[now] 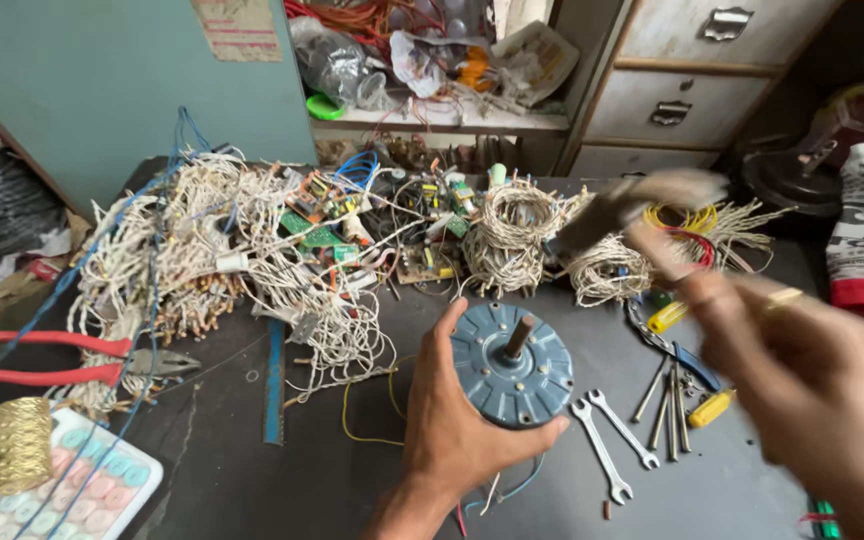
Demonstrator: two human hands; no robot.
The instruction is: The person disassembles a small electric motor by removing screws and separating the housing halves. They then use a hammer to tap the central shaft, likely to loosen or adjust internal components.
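Note:
My left hand (452,420) grips a round blue-grey motor (512,365) by its rim, holding it on the dark table (252,470) with its short shaft pointing up. My right hand (802,370) is raised to the right of the motor, blurred by motion, and holds a hammer (632,205) whose head hangs above and behind the motor. A gold ring sits on one finger of that hand.
Heaps of tangled white wire (222,260) and green circuit boards cover the back of the table. Two open spanners (612,440), screwdrivers (692,390), red-handled pliers (82,360), a blue file (274,385) and a calculator (62,490) lie around. Drawers (682,90) stand behind.

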